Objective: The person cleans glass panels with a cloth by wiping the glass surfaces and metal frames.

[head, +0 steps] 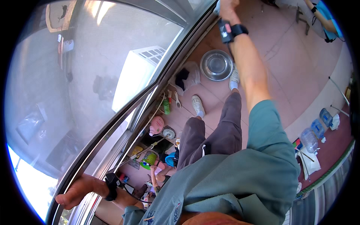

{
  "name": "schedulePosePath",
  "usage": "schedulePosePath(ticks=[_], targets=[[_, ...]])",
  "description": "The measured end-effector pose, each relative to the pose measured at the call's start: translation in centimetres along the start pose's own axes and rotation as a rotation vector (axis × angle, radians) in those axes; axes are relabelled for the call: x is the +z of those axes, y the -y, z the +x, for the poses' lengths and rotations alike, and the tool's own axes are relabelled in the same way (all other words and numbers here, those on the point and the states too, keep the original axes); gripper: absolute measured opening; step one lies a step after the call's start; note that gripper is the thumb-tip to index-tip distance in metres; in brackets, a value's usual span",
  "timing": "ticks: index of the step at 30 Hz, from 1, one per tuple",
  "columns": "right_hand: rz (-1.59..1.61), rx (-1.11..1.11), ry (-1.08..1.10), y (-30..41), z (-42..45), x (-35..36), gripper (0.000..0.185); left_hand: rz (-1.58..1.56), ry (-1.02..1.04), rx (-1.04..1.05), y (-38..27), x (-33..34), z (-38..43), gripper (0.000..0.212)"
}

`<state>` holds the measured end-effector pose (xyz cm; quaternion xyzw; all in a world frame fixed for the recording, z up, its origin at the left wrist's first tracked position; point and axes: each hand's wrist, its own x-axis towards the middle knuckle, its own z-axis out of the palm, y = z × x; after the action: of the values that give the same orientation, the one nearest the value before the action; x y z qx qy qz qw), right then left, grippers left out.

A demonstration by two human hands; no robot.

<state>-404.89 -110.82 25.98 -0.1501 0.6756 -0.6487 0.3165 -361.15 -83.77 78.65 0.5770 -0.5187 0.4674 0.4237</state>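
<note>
My left hand (77,192) grips the dark edge of a sliding window frame (105,129) at the lower left, its fingers partly hidden behind the frame. At the top, my right hand (229,9) is at the far end of the same frame with a pale blue cloth (217,8) under it; its fingertips are mostly hidden. Both wrists wear black straps with small devices. The large glass pane (92,64) fills the left side, and a white air-conditioner unit (135,73) shows through it.
A metal basin (216,65) lies by my shoe, near a plastic bag (194,74). A brush (177,99), a green bottle (166,106) and a pink jug (157,125) stand along the sill. People are at lower centre and upper right. Large water bottles (309,140) lie at right.
</note>
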Motion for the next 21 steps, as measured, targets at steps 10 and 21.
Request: schedulePosePath(ticks=[10,21], targets=[[-0.2,0.241,0.038,-0.5,-39.1,1.9,0.031,-0.08,-0.103,-0.162,-1.0,1.1,-0.6,0.091],[-0.257,0.263,0.215,-1.1,-43.4,0.3,0.022,-0.166,-0.019,-0.04,1.0,0.9,-0.4,0.07]])
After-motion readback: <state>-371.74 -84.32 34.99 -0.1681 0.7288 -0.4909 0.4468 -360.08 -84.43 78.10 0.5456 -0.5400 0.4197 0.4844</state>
